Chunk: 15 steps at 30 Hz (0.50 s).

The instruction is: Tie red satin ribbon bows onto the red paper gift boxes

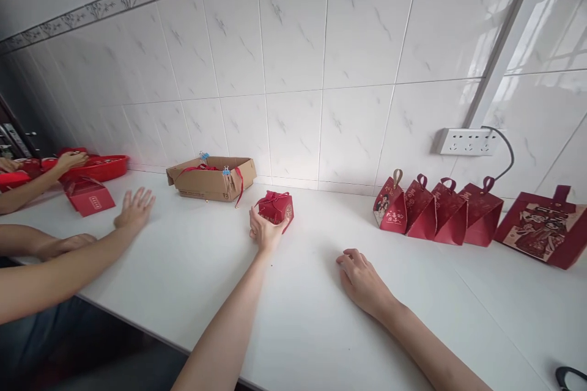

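My left hand (265, 232) reaches forward and grips the near side of a small red gift box (277, 208) tied with a red ribbon, which stands on the white counter (293, 317). My right hand (362, 280) rests palm down on the counter to the right of the box, fingers loosely curled, holding nothing.
A row of several red handled gift bags (435, 208) stands against the tiled wall at right, a larger flat one (541, 226) beyond. An open cardboard box (211, 178) sits at the back. Other people's hands (135, 208) work at left near a red box (89, 195) and red tray (98, 166).
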{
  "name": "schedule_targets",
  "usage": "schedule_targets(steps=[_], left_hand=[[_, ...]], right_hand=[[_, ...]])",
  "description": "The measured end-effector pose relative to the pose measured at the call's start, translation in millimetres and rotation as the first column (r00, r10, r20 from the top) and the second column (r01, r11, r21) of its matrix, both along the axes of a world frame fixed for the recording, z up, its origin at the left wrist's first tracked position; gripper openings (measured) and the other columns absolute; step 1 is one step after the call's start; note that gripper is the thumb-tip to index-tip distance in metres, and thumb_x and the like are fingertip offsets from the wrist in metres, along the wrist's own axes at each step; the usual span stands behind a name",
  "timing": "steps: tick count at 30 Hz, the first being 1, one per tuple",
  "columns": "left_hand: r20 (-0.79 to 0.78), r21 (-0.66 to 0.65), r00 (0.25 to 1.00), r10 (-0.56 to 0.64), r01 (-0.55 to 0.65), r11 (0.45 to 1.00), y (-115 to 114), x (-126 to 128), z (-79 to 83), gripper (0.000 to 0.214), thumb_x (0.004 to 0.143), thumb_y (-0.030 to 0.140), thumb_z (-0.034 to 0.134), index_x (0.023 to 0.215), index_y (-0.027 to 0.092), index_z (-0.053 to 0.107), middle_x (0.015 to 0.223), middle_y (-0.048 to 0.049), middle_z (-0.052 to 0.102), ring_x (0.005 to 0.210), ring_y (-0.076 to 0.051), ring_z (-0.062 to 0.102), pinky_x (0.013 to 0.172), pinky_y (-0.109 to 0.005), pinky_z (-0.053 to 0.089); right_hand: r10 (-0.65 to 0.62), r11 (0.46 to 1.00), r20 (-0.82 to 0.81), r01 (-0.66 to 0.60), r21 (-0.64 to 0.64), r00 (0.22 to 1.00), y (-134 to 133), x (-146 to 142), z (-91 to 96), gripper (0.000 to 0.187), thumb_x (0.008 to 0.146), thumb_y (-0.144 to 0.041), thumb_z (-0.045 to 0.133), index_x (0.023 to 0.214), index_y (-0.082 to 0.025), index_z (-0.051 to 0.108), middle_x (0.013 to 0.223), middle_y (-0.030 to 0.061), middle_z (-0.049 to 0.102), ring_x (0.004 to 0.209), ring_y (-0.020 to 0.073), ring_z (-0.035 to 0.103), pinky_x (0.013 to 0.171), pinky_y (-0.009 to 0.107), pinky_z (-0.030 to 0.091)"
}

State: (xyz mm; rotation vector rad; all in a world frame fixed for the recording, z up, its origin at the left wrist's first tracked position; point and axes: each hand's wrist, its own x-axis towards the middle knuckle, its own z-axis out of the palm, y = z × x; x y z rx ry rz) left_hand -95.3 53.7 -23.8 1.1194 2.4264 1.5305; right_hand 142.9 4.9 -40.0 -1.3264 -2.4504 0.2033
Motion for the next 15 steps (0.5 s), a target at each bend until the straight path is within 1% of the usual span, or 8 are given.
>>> schedule_targets(steps=[4, 6, 7, 8, 10, 12, 13, 15], left_hand=[[0.044, -0.049, 0.998, -0.049, 0.051, 0.998, -2.7, -0.6, 1.5, 0.094, 0.063, 0.041, 0.068, 0.135, 0.02, 0.012, 0.13, -0.0185, 0.047, 0.124, -0.031, 0.042, 0.105, -0.053, 0.021], [0.019, -0.018, 0.991, -0.134, 0.135, 0.991, -8.6, 7.5, 1.2, 0.093, 0.061, 0.039, 0.07, 0.134, 0.02, 0.015, 0.129, -0.0173, 0.048, 0.121, -0.032, 0.045, 0.103, -0.053, 0.026], [-0.018, 0.017, 0.977, -0.21, 0.211, 0.977, -12.2, 14.2, 0.4, 0.094, 0.059, 0.037, 0.071, 0.134, 0.02, 0.017, 0.129, -0.0173, 0.047, 0.12, -0.032, 0.045, 0.101, -0.052, 0.031], [-0.081, 0.065, 0.951, -0.298, 0.303, 0.951, -16.0, 22.5, -0.7, 0.094, 0.058, 0.035, 0.072, 0.134, 0.019, 0.018, 0.128, -0.0175, 0.046, 0.12, -0.032, 0.046, 0.098, -0.05, 0.036], [-0.292, 0.174, 0.85, -0.439, 0.498, 0.849, -23.6, 41.9, -3.7, 0.093, 0.057, 0.029, 0.072, 0.134, 0.019, 0.021, 0.127, -0.0175, 0.045, 0.121, -0.032, 0.044, 0.094, -0.046, 0.042], [-0.503, 0.253, 0.733, -0.458, 0.632, 0.733, -30.5, 61.7, -7.1, 0.089, 0.059, 0.025, 0.071, 0.134, 0.019, 0.023, 0.127, -0.017, 0.043, 0.122, -0.032, 0.041, 0.092, -0.046, 0.044], [-0.564, 0.284, 0.698, -0.441, 0.666, 0.69, -33.8, 70.6, -8.8, 0.088, 0.061, 0.024, 0.07, 0.135, 0.019, 0.022, 0.127, -0.0173, 0.042, 0.122, -0.032, 0.041, 0.092, -0.046, 0.044], [-0.612, 0.334, 0.668, -0.423, 0.703, 0.628, -40.1, 84.7, -11.7, 0.089, 0.064, 0.024, 0.069, 0.137, 0.019, 0.017, 0.126, -0.0183, 0.039, 0.121, -0.031, 0.04, 0.092, -0.047, 0.045]], right_hand=[[0.007, 0.999, -0.008, -0.007, -0.04, 1.0, -2.2, -1.5, 4.6, 0.031, 0.085, -0.012, 0.035, 0.106, -0.012, 0.058, 0.116, 0.0173, 0.052, 0.105, 0.0283, 0.053, 0.088, 0.043, 0.044], [0.009, 0.995, -0.105, -0.019, -0.097, 0.994, -1.3, 1.0, 6.2, 0.03, 0.086, -0.02, 0.04, 0.112, -0.015, 0.053, 0.118, 0.0157, 0.05, 0.107, 0.0283, 0.052, 0.091, 0.044, 0.043], [-0.003, 0.989, -0.188, -0.025, -0.146, 0.982, -0.3, 3.0, 6.9, 0.035, 0.086, -0.027, 0.043, 0.118, -0.016, 0.048, 0.121, 0.0154, 0.048, 0.109, 0.0279, 0.052, 0.092, 0.044, 0.043], [-0.028, 0.979, -0.286, -0.032, -0.202, 0.958, 0.9, 5.2, 7.8, 0.045, 0.085, -0.035, 0.047, 0.126, -0.016, 0.039, 0.125, 0.0157, 0.045, 0.111, 0.0276, 0.051, 0.092, 0.044, 0.043], [-0.082, 0.955, -0.478, -0.068, -0.289, 0.875, 3.2, 9.4, 10.1, 0.074, 0.079, -0.049, 0.053, 0.136, -0.018, 0.018, 0.133, 0.0173, 0.035, 0.115, 0.0275, 0.048, 0.091, 0.044, 0.045], [-0.076, 0.953, -0.612, -0.123, -0.277, 0.787, 4.6, 12.3, 14.1, 0.094, 0.071, -0.053, 0.061, 0.139, -0.022, 0.004, 0.138, 0.0178, 0.027, 0.119, 0.0285, 0.044, 0.089, 0.045, 0.046], [-0.048, 0.96, -0.657, -0.146, -0.237, 0.753, 4.7, 13.0, 16.8, 0.098, 0.068, -0.052, 0.064, 0.138, -0.024, 0.001, 0.14, 0.0174, 0.025, 0.12, 0.0293, 0.043, 0.089, 0.046, 0.046], [-0.002, 0.972, -0.731, -0.171, -0.163, 0.682, 3.5, 14.3, 24.1, 0.101, 0.067, -0.047, 0.068, 0.138, -0.028, -0.002, 0.139, 0.0161, 0.026, 0.12, 0.03, 0.043, 0.088, 0.048, 0.047]])
